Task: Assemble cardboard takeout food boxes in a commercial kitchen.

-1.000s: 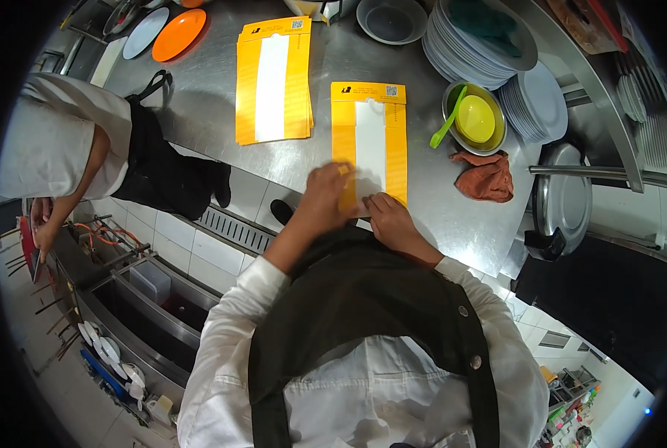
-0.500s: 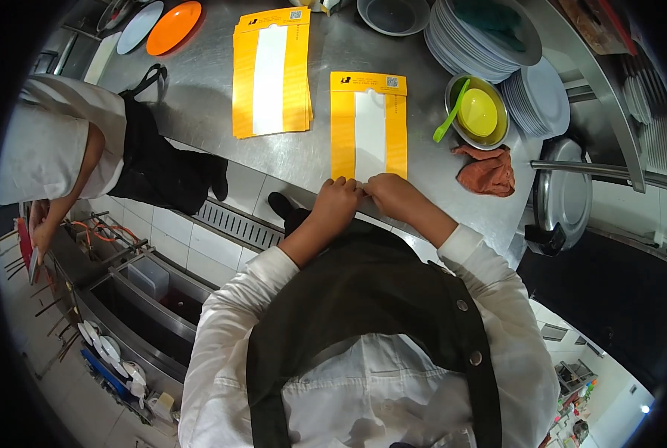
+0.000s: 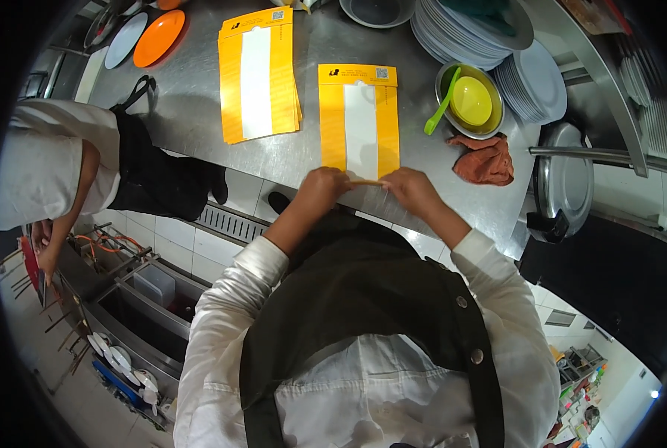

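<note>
Flat on the steel table's near edge lies a yellow paper packet (image 3: 333, 119) with a broad white strip down its middle. My left hand (image 3: 324, 188) pinches its near left corner, fingers closed. On the near right corner, my right hand (image 3: 412, 191) grips the same way. Between the hands the near edge shows as a thin, raised, brownish strip. To the left is a stack of matching yellow packets (image 3: 233, 89), slightly fanned, which neither hand touches.
A crumpled rust-coloured cloth (image 3: 486, 162) and a metal bowl (image 3: 490, 127) holding a yellow bowl (image 3: 471, 101) and a green spoon (image 3: 442, 104) lie to the right. Behind rise stacked white plates (image 3: 445, 33). An orange plate (image 3: 159, 39) sits far left. Another person (image 3: 87, 149) stands at left.
My hands have moved apart along the packet's near edge, baring the strip between them. The view has shifted slightly.
</note>
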A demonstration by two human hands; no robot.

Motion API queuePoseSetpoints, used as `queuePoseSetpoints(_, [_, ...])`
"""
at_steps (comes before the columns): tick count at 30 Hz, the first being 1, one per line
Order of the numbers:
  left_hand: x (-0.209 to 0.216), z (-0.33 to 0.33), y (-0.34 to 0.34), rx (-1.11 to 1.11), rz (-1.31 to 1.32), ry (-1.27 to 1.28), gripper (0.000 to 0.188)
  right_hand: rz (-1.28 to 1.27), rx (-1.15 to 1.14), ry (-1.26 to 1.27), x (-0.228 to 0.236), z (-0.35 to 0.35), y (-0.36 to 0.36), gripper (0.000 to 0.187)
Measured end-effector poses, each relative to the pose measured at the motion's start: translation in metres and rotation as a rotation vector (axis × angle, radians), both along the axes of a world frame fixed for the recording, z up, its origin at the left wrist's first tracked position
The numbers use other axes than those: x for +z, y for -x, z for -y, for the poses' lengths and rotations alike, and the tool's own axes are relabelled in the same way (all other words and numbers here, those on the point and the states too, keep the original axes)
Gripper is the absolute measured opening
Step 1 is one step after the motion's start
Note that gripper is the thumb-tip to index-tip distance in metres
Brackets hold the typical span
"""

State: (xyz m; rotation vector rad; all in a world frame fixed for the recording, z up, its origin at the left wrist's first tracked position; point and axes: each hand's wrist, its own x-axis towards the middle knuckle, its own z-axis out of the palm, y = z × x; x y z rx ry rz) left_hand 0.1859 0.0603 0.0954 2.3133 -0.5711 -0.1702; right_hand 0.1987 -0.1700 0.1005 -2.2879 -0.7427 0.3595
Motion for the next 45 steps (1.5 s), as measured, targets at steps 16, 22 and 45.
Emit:
queuePoseSetpoints(16, [0.005,0.001,0.023,-0.183,0.264,-0.261,0.042,0.223,0.043,0.014,0.002,-0.004,0.028,0.041])
queuePoseSetpoints(22, [0.008,0.000,0.022,-0.237,0.191,-0.311,0.040,0.243,0.020,-0.020,-0.002,-0.007,0.028,0.038])
queuePoseSetpoints(45, [0.025,0.016,-0.025,0.172,0.094,-0.352,0.043,-0.239,-0.430,0.054,-0.008,-0.027,-0.023,0.025])
